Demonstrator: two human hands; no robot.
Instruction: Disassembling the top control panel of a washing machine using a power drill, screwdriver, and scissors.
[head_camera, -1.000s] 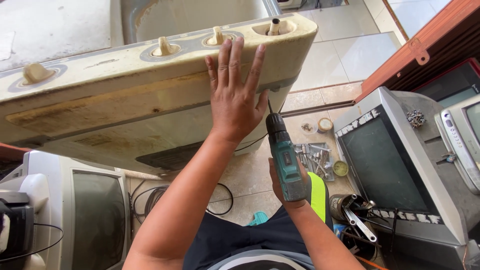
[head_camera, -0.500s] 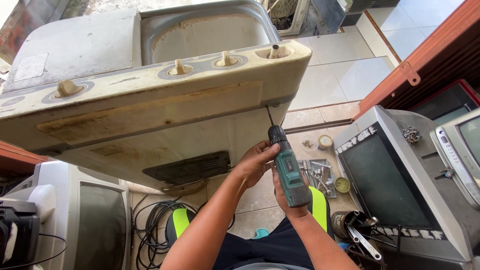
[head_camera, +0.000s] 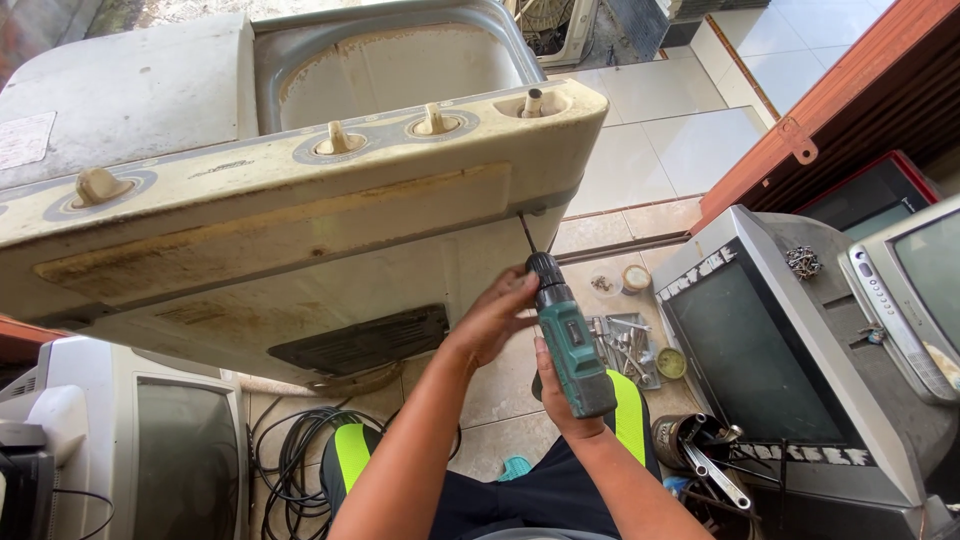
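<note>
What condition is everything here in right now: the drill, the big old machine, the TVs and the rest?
Cordless drill: gripped by the right hand, bit tip up against the machine's underside.
Left hand: fingers on the drill's chuck.
Washing machine: tilted, yellowed, lid open.
Control knobs: all in place.
Televisions: screens dark.
Tray of screws: on the floor, uncovered.
Black cable: loosely coiled on the floor.

Bright daylight from above and ahead. Floor tiles (head_camera: 690, 130) at upper right wash out pale. Soft shade under the washing machine (head_camera: 300, 200). Focus sharp throughout, no motion blur. Wide lens bows straight edges near the borders.
</note>
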